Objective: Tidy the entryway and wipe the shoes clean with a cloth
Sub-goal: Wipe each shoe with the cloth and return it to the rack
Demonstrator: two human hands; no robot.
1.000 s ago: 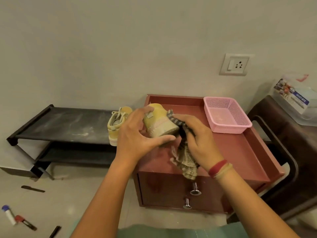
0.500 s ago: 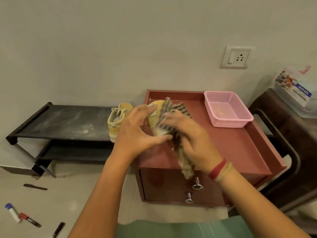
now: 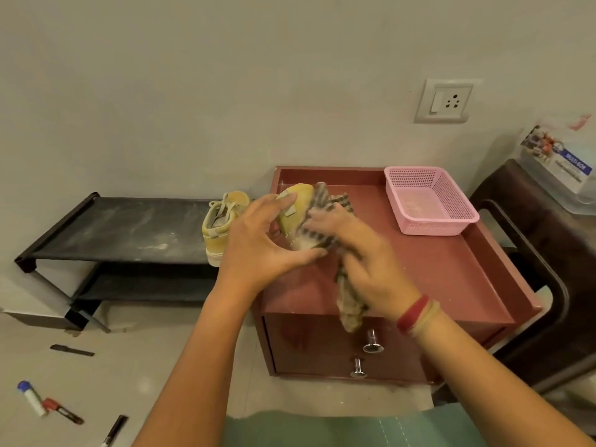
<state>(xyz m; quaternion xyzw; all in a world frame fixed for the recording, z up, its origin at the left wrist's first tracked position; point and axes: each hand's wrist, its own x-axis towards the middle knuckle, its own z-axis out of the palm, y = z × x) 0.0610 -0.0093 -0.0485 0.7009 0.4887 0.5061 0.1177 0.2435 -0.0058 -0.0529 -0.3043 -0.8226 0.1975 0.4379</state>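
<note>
Hands work together over the maroon worktop (image 3: 451, 272): left hand (image 3: 258, 250) grips the yellow canvas shoe (image 3: 295, 204); right hand (image 3: 358, 253) clutches the checked cloth (image 3: 325, 201) against it. Best rub firmly, turning the shoe.

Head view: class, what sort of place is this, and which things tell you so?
Probably a home entryway: a low black shoe rack with a yellow shoe on it, and beside it a red-brown drawer cabinet, both against a wall.
</note>
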